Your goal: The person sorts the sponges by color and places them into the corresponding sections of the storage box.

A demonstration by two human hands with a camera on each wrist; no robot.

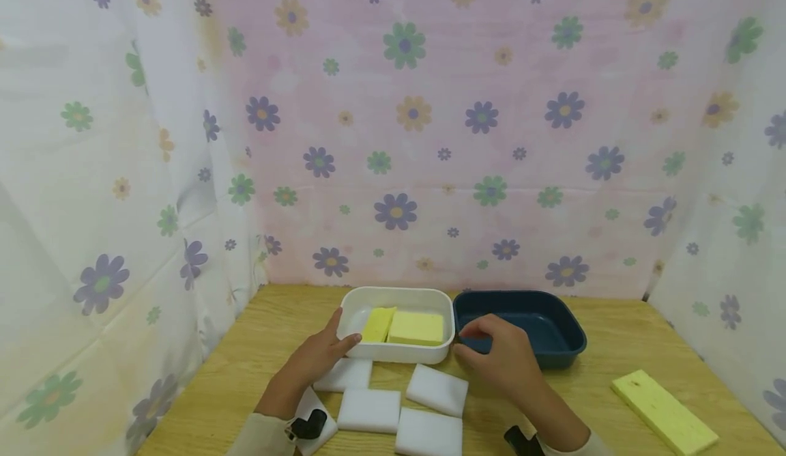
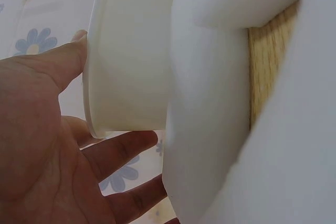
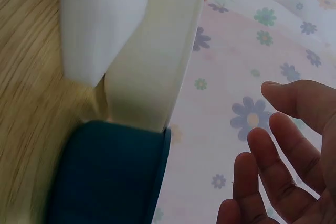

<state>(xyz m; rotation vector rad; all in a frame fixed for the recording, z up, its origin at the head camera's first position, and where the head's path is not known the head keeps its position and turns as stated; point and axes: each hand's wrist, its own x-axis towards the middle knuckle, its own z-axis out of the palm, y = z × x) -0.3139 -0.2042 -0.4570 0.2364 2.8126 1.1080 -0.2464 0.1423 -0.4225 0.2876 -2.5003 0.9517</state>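
My left hand [image 1: 318, 352] holds the near left corner of a white container [image 1: 393, 353]. Its thumb hooks over the rim and its other fingers [image 2: 122, 153] lie along the end wall. Two yellow sponges [image 1: 416, 328] sit inside, one leaning beside the other. My right hand [image 1: 500, 358] hovers over the near side where the white container meets a dark blue container [image 1: 561, 355]. Thumb and fingers curve loosely with nothing between them; in the right wrist view that hand [image 3: 283, 156] is apart from both containers.
Several white sponge blocks [image 1: 369, 410] lie on the wooden table [image 1: 276, 312] in front of the white container. Another yellow sponge [image 1: 664, 411] lies at the right. Flower-patterned curtains [image 1: 405, 135] close off the back and both sides.
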